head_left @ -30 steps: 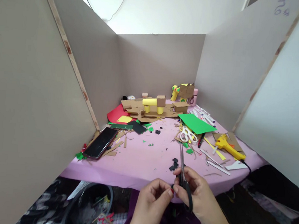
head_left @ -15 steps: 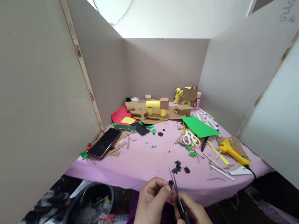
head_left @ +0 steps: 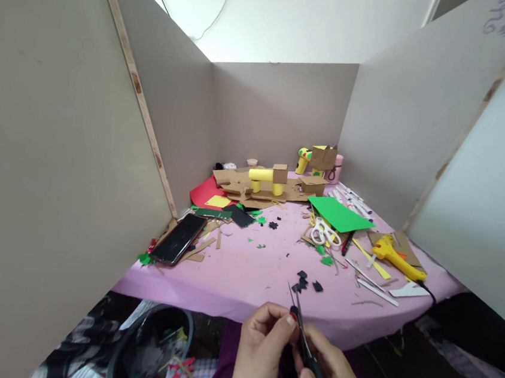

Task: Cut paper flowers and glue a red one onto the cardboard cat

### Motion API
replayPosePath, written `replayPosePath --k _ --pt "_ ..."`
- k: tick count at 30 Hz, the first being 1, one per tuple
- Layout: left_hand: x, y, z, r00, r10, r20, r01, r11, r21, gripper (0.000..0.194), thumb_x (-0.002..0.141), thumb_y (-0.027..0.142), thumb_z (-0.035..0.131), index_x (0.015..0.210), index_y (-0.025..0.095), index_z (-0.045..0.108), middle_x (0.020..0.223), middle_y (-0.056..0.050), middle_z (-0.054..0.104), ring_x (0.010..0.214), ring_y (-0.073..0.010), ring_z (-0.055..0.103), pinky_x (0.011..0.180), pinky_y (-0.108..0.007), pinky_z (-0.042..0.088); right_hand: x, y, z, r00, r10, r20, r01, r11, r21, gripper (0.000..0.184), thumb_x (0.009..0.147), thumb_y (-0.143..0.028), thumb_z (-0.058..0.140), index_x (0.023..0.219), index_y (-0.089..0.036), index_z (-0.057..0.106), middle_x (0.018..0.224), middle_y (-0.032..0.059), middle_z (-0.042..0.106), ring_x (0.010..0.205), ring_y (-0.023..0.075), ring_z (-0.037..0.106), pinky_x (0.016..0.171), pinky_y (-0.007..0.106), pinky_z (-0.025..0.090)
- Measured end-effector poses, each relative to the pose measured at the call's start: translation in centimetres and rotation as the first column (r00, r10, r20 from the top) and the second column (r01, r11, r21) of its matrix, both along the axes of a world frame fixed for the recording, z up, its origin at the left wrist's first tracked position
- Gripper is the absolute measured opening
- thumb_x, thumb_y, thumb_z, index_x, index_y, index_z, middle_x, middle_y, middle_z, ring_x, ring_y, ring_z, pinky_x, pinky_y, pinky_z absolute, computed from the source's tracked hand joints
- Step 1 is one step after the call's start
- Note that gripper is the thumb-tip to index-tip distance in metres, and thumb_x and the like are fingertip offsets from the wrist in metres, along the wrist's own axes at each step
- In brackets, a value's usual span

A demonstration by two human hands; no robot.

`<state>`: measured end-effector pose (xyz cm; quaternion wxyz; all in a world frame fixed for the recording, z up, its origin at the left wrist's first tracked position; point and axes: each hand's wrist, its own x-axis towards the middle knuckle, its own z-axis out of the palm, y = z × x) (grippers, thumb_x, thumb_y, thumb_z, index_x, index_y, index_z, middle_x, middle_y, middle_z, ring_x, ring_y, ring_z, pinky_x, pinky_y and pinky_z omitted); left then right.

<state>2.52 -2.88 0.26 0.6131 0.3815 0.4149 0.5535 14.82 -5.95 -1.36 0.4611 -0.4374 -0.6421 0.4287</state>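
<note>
Left hand [head_left: 260, 349] pinches tiny black scrap [head_left: 294, 309] by tabletop's [head_left: 235, 271] near edge. Right hand [head_left: 333, 366] grips scissors [head_left: 308, 357], narrowly parted; whether scrap sits between them, cannot tell. Risk: so little to hold, a slip could nick left hand or spoil the cut.

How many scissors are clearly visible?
2: black scissors in the right hand; white scissors on the table, by the green sheet. A yellow shape beside them is unclear. Others may be hidden.

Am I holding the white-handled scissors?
No, your right hand holds black-handled scissors, while the white-handled pair lies near the green sheet.
</note>
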Motion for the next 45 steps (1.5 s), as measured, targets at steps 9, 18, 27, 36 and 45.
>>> replayPosePath --k 9,18,27,36,45 --pt "-0.1 0.1 -0.4 1.0 -0.017 0.003 0.017 1.0 -0.004 0.024 0.068 0.034 0.068 0.059 0.016 0.057 0.053 0.003 0.052 0.052 -0.0104 0.044 0.054 -0.022 0.036 -0.2 0.0 -0.1 0.999 -0.014 -0.031 0.013 0.999 -0.029 0.048 0.076 -0.065 0.051 0.093 -0.022 0.064 0.059 0.0037 0.061 0.063 0.0247 0.061 0.058 0.031 0.051" --pt "-0.2 0.0 -0.1 0.998 -0.07 0.007 0.07 0.997 0.022 0.023 0.071 0.033 0.065 0.06 0.017 0.055 0.053 0.002 0.054 0.054 -0.011 0.046 0.056 -0.022 0.037 0.0 0.1 -0.3 0.999 -0.03 -0.012 0.029 0.999 -0.023 0.04 0.075 -0.06 0.056 0.087 -0.022 0.063 0.055 0.0007 0.055 0.065 0.0242 0.059 0.058 0.029 0.049" --pt "-0.1 0.1 0.1 0.997 -0.079 0.025 0.079 0.997 -0.022 0.019 0.068 0.031 0.065 0.06 0.018 0.054 0.05 0.003 0.054 0.05 -0.0114 0.047 0.055 -0.023 0.037 0.3 0.1 0.0 1.0 -0.016 0.019 0.016 1.0 -0.008 0.036 0.077 -0.056 0.056 0.083 -0.02 0.062 0.055 -0.0004 0.052 0.066 0.023 0.057 0.061 0.028 0.048" --pt "0.0 0.0 0.6 0.997 -0.07 0.036 0.072 0.997 -0.032 0.017 0.067 0.028 0.065 0.059 0.017 0.055 0.049 0.002 0.055 0.05 -0.0116 0.047 0.055 -0.024 0.038 0.4 0.3 0.2 0.999 -0.014 0.038 0.013 1.0 0.012 0.04 0.077 -0.057 0.056 0.082 -0.018 0.063 0.063 0.0004 0.056 0.057 0.0174 0.051 0.056 0.025 0.046" --pt "-0.1 -0.1 1.7 0.999 -0.043 0.012 0.043 0.999 -0.026 0.016 0.065 0.025 0.065 0.057 0.018 0.055 0.048 0.003 0.055 0.051 -0.0117 0.049 0.057 -0.023 0.038 0.7 0.5 -0.4 0.993 0.011 0.115 -0.013 1.0 0.021 0.034 0.08 -0.053 0.051 0.082 -0.02 0.059 0.059 -0.0028 0.045 0.054 0.0152 0.042 0.053 0.024 0.038"
